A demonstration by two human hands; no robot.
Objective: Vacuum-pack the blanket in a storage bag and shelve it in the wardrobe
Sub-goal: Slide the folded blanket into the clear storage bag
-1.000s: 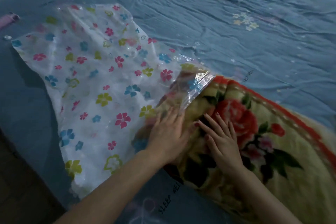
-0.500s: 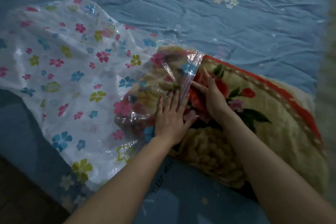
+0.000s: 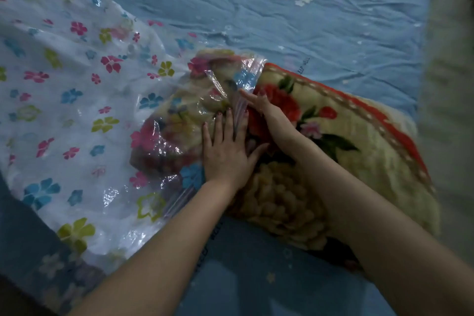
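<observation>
Blanket: our floral fleece blanket (image 3: 346, 141), folded thick, lies on the blue bedsheet (image 3: 307, 20) with its long axis running from lower right up toward the left; only its left end is inside the bag, and most of it lies outside to the right.
Storage bag: the clear flower-printed vacuum bag (image 3: 77, 110) spreads flat to the left, and its open mouth (image 3: 246, 79) crosses the blanket just above our hands.
Left hand: our left hand (image 3: 225, 151) lies flat, fingers straight and close together, pressing on the blanket at the bag's edge; the fingertips rest on the plastic.
Right hand: our right hand (image 3: 261, 108) reaches to the bag's rim with fingers extended; we cannot tell whether it pinches the plastic or only touches it.
Key relation: the empty depth of the bag lies to the left of both hands, in line with the blanket's long axis, so we judge the next move to be a push leftward while the rim is drawn to the right. Both hands sit right at the mouth.
In the way: we judge the blanket's bulk against the slack, wrinkled plastic the main snag; nothing else lies near the mouth.
Progress: early, in our view; sealing, vacuuming and shelving are all undone.
</observation>
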